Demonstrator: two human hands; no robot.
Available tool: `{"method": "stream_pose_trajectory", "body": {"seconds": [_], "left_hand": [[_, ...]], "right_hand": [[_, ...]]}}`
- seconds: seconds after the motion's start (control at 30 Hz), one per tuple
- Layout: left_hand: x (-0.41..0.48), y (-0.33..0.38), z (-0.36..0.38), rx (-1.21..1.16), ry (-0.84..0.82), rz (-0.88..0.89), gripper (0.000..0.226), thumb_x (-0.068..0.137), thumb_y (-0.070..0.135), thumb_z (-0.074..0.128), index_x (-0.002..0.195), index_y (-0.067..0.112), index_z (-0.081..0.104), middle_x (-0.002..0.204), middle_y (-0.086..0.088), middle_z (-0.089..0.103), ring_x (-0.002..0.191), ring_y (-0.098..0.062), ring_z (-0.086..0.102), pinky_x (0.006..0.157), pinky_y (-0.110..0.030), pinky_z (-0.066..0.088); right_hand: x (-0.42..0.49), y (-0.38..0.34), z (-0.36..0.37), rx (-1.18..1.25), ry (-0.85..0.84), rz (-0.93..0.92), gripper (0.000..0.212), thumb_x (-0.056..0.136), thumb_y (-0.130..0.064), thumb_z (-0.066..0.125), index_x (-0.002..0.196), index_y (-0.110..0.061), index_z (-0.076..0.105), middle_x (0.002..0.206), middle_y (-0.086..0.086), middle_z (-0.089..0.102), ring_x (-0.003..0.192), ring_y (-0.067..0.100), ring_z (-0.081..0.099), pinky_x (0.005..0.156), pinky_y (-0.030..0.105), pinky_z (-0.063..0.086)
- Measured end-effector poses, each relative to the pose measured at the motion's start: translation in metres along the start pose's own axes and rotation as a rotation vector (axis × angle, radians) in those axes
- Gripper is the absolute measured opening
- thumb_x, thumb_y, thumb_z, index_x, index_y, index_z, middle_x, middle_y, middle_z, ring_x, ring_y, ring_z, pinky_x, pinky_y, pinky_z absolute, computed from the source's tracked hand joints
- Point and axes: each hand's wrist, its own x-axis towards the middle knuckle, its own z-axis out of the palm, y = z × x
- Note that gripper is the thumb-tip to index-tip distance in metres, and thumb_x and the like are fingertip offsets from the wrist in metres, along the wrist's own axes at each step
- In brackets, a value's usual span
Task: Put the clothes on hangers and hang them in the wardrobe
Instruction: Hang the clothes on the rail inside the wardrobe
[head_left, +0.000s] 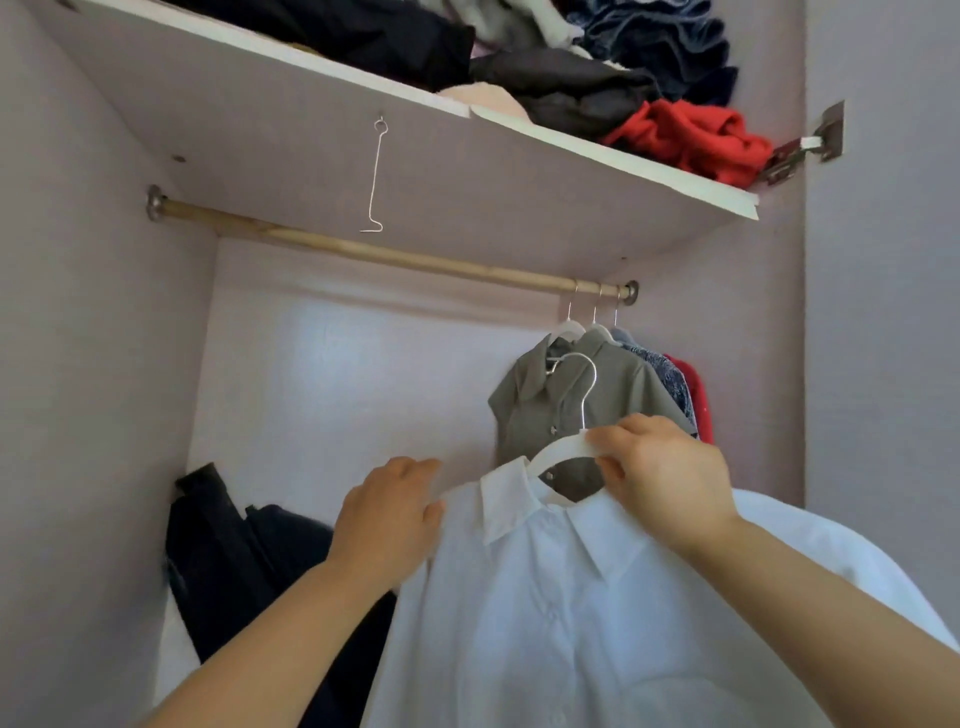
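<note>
1. Between your hands hung the white shirt (545, 613), its collar draped over a white hanger (558, 449), held up in front of the open wardrobe.
2. Your right hand (660, 473) pinched the hanger's arm just below its metal hook, thumb underneath and fingers on top.
3. Your left hand (387, 514) gripped the shirt's shoulder, fingers curled into the cloth. The two hands were apart, one at each side of the collar.
4. Above both hands ran the wooden rail (363, 252); the hanger's hook was below it and not touching it.
5. Just beyond your right hand three garments hung at the rail's end: a grey-green shirt (540, 410) nearest, then a blue patterned top (670, 379) and a red top (698, 395).
6. Below your left hand lay dark clothes (228, 561) against the wardrobe's side wall.
7. High above both hands, the shelf (623, 161) carried a heap of clothes (685, 132).
</note>
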Motion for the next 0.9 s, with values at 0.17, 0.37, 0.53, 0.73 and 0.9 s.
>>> {"method": "stream_pose_trajectory", "body": {"seconds": [0.17,0.37,0.53,0.73,0.9], "left_hand": [[0.073,-0.027,0.021,0.070,0.011,0.035,0.040,0.095,0.033,0.039,0.135,0.025,0.038,0.132,0.001,0.046,0.116,-0.019,0.046,0.095,-0.034,0.041],[0.132,-0.048,0.042,0.140,0.066,0.104,0.045,0.096,0.037,0.036,0.140,0.030,0.030,0.133,0.005,0.044,0.119,-0.015,0.044,0.096,-0.029,0.038],[0.176,-0.063,0.054,0.184,0.139,0.109,0.050,0.095,0.038,0.036,0.143,0.034,0.023,0.138,0.011,0.039,0.123,-0.009,0.041,0.098,-0.026,0.035],[0.212,-0.079,0.070,0.233,0.207,0.089,0.051,0.095,0.042,0.035,0.144,0.036,0.019,0.139,0.015,0.035,0.125,-0.005,0.038,0.099,-0.022,0.032],[0.227,-0.087,0.082,0.250,0.231,0.086,0.051,0.095,0.045,0.035,0.143,0.038,0.019,0.140,0.018,0.034,0.126,-0.003,0.037,0.101,-0.022,0.031]], "right_hand": [[0.073,0.003,0.038,-0.110,0.010,0.028,0.025,0.091,-0.027,0.043,0.108,-0.036,0.059,0.082,-0.008,0.043,0.091,0.013,0.050,0.044,0.022,0.020],[0.160,0.012,0.075,-0.155,0.041,0.035,0.026,0.088,-0.021,0.046,0.109,-0.028,0.061,0.103,-0.003,0.054,0.098,0.020,0.053,0.053,0.025,0.035],[0.222,0.025,0.104,-0.172,0.070,0.058,0.023,0.086,-0.009,0.047,0.103,-0.019,0.060,0.100,0.001,0.054,0.094,0.024,0.054,0.054,0.027,0.031],[0.279,0.044,0.128,-0.168,0.151,0.078,0.026,0.085,-0.003,0.047,0.105,-0.013,0.060,0.103,0.005,0.058,0.092,0.025,0.059,0.056,0.028,0.037],[0.306,0.049,0.148,-0.147,0.153,0.112,0.029,0.085,-0.002,0.046,0.109,-0.010,0.060,0.104,0.007,0.060,0.093,0.028,0.061,0.057,0.030,0.039]]}}
